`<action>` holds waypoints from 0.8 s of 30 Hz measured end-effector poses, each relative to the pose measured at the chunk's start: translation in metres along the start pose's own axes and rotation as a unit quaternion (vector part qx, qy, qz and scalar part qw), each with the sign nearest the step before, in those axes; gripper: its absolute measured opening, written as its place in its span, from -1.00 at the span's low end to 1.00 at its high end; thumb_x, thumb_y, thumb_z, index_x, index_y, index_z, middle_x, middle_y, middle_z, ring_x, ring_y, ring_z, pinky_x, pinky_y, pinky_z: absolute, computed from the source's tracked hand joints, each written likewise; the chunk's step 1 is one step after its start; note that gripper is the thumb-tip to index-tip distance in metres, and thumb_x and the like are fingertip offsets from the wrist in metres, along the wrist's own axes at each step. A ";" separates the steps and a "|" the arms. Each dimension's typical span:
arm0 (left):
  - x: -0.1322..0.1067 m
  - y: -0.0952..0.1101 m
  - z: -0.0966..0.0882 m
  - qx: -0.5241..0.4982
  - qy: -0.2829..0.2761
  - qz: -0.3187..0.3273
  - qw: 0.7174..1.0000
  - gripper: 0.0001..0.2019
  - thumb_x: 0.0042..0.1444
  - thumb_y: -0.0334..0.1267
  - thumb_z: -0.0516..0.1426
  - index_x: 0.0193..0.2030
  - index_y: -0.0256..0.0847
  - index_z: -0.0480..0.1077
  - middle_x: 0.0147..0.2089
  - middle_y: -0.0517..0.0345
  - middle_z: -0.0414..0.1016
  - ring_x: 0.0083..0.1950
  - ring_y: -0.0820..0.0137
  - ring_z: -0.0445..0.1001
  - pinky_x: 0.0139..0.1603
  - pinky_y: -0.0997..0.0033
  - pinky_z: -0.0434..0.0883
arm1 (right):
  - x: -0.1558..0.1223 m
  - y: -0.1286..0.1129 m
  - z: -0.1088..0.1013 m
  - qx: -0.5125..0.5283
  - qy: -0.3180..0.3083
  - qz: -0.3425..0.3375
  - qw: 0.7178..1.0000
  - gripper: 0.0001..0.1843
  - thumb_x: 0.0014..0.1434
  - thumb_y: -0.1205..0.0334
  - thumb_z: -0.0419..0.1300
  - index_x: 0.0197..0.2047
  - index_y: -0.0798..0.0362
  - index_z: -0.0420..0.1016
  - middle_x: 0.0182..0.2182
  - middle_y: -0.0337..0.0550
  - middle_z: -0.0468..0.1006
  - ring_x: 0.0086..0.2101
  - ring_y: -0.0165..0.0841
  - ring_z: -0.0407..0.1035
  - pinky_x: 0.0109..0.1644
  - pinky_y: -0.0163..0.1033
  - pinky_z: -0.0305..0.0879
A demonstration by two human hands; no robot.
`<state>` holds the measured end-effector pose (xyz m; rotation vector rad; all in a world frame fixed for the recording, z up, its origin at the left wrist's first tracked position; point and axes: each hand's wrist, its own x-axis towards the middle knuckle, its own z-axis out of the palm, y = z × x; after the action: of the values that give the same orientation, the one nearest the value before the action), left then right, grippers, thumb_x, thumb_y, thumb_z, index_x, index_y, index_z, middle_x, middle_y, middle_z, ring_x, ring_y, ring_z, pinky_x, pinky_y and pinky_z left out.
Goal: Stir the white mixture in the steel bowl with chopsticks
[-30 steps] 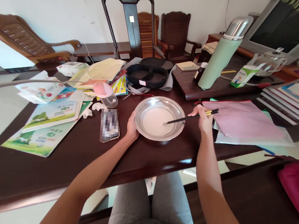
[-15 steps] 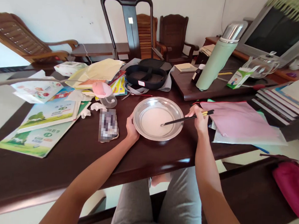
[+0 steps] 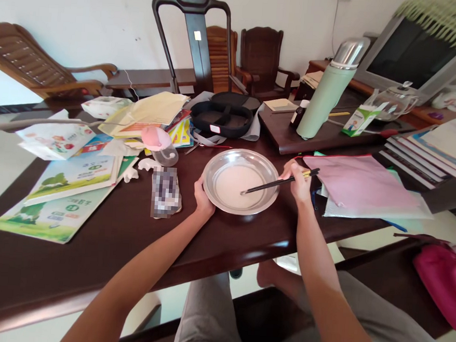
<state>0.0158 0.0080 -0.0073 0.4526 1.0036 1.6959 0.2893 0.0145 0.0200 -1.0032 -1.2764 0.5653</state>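
Observation:
A round stainless steel bowl (image 3: 272,180), wide and shallow, stands on the dark wooden table. Whitish liquid (image 3: 233,184) covers its bottom. My left hand (image 3: 204,196) grips the bowl's left rim, its fingers partly hidden beneath and behind the metal. Black chopsticks (image 3: 268,185) with yellowish bands near the top are pinched in my right hand (image 3: 298,181), above the bowl's right edge. They slant down to the left, and their tips touch the liquid near the middle of the bowl.
Left of the bowl lie a phone (image 3: 166,192), crumpled tissues (image 3: 131,173), a pink-topped container (image 3: 156,139) and booklets (image 3: 53,208). Behind it sits an open black case (image 3: 221,119). A green thermos (image 3: 327,97) and a pink pouch (image 3: 362,180) are on the right.
The chopstick tips have shifted slightly left and toward me in the liquid, and my right hand has moved left with them. My right leg has swung out to the right below the table.

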 end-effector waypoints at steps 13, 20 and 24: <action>0.001 -0.004 -0.009 -0.013 -0.015 0.002 1.000 -0.69 0.24 0.12 0.28 -0.34 -0.05 0.58 -0.27 0.17 0.75 -0.08 0.16 0.70 0.02 0.28 0.62 | 0.000 0.001 -0.003 0.002 0.044 -0.032 0.999 -0.14 0.39 -0.67 0.21 -0.67 -0.20 0.35 -0.65 -0.15 0.43 -0.38 -0.09 0.52 0.00 0.16 0.59; 0.002 -0.007 -0.014 0.001 -0.028 0.015 0.999 -0.67 0.23 0.17 0.30 -0.28 -0.05 0.62 -0.23 0.18 0.77 -0.03 0.13 0.72 0.10 0.23 0.63 | -0.002 -0.001 0.000 -0.061 -0.082 -0.011 0.995 -0.24 0.33 -0.66 0.31 -0.52 -0.18 0.62 -0.43 -0.11 0.70 -0.23 -0.05 0.63 -0.01 0.11 0.61; 0.002 -0.007 -0.017 0.007 -0.033 0.023 0.999 -0.69 0.23 0.14 0.30 -0.32 -0.04 0.61 -0.16 0.15 0.81 0.08 0.08 0.74 0.17 0.20 0.65 | 0.000 0.003 -0.008 -0.058 0.033 -0.027 0.997 -0.23 0.44 -0.58 0.23 -0.56 -0.18 0.48 -0.54 -0.15 0.54 -0.31 -0.09 0.54 -0.03 0.10 0.53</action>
<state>0.0071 0.0035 -0.0227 0.5413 0.9639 1.7048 0.2976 0.0137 0.0180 -1.0716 -1.2855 0.4164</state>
